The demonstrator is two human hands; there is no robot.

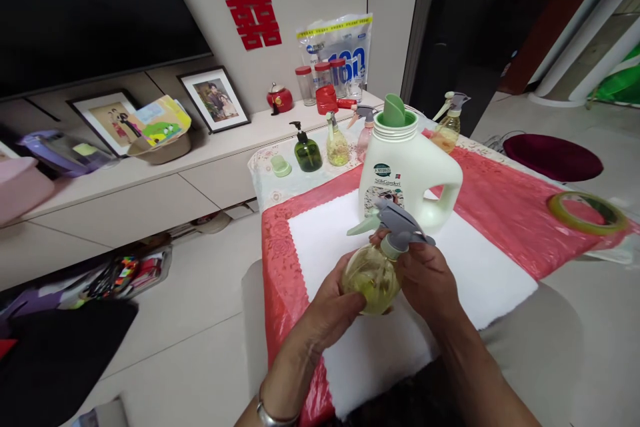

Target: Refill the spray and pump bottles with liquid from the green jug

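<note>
A yellowish see-through spray bottle (pixel 373 280) with a grey and pale green trigger head is held above the white cloth (pixel 470 260). My left hand (pixel 336 300) wraps round its rounded body, thumb across the front. At the neck, just under the grey head, my right hand (pixel 431 277) has its fingers closed. Some liquid shows low inside the bottle. Right behind it stands a large pale green jug (pixel 410 167) with a side handle; its mouth is uncapped and shows a green spout.
Behind the jug are a dark green pump bottle (pixel 307 153), a yellowish spray bottle (pixel 337 143), a pink spray bottle (pixel 366 137), another spray bottle (pixel 447 130) and a light green cap (pixel 281 165). Tape (pixel 587 212) lies on the red plastic cover (pixel 510 213) at right.
</note>
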